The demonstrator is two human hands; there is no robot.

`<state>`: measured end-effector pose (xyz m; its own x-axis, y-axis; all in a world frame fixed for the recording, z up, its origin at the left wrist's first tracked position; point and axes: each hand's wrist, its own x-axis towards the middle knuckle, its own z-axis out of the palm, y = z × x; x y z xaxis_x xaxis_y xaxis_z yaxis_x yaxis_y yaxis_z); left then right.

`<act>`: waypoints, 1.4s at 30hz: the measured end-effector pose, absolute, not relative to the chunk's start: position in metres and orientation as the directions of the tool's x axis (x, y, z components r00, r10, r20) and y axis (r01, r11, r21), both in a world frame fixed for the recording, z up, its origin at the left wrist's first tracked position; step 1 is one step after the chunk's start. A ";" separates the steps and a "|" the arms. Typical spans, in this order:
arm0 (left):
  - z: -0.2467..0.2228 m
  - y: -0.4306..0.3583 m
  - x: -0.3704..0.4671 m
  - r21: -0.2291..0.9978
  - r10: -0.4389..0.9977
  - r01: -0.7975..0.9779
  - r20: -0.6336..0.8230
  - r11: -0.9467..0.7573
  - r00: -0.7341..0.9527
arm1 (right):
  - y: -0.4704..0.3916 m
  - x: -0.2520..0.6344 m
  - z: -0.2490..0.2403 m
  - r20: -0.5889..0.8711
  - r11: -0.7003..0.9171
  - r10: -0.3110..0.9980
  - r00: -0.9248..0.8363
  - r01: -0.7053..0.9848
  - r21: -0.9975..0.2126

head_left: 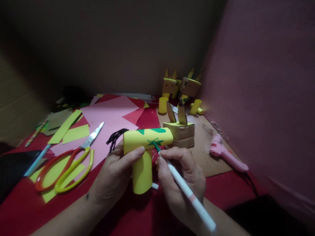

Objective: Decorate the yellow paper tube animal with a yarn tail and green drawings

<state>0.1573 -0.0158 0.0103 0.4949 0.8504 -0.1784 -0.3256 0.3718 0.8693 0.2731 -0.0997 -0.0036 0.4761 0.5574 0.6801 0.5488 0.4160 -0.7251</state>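
My left hand [115,170] is closed round a yellow paper-tube figure [133,141], a horizontal tube on an upright one, with black yarn [116,137] at its left end. Green shapes mark the upper tube. In my right hand [180,178] is a white marker [192,198], its green tip touching a green star [156,142] on the tube's side. Behind the tube's right end sits a cardboard box head [183,134] with two pointed ears.
Scissors [82,149] with red and yellow handles lie on pink paper [110,114] and yellow scraps at left. A pink glue gun [227,154] rests at right by a cardboard sheet [209,157]. Cardboard-headed figures [169,86] and yellow tubes [163,105] stand behind.
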 end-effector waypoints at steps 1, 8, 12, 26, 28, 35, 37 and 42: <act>0.010 -0.016 0.157 0.866 0.845 -0.326 -0.179 0.378 0.504 | -0.099 0.273 -0.004 0.674 0.418 0.559 0.483 0.538 -0.732; 0.012 -0.016 0.157 0.859 0.854 -0.342 -0.183 0.380 0.487 | -0.097 0.271 -0.012 0.611 0.407 0.565 0.554 0.456 -0.791; 0.014 -0.017 0.159 0.856 0.862 -0.351 -0.189 0.379 0.470 | -0.098 0.272 -0.012 0.622 0.406 0.548 0.559 0.472 -0.783; 0.012 -0.017 0.159 0.863 0.863 -0.349 -0.172 0.364 0.475 | -0.101 0.273 -0.004 0.680 0.412 0.566 0.467 0.554 -0.723; 0.012 -0.017 0.159 0.865 0.867 -0.349 -0.173 0.361 0.467 | -0.102 0.273 -0.003 0.690 0.408 0.568 0.448 0.575 -0.709; 0.013 -0.017 0.160 0.854 0.856 -0.343 -0.200 0.390 0.476 | -0.099 0.274 -0.010 0.638 0.386 0.556 0.533 0.514 -0.766; 0.012 -0.017 0.160 0.857 0.859 -0.335 -0.208 0.390 0.467 | -0.099 0.273 -0.010 0.636 0.384 0.559 0.532 0.514 -0.767; 0.012 -0.016 0.159 0.872 0.871 -0.330 -0.190 0.361 0.453 | -0.099 0.274 -0.011 0.647 0.389 0.535 0.542 0.522 -0.759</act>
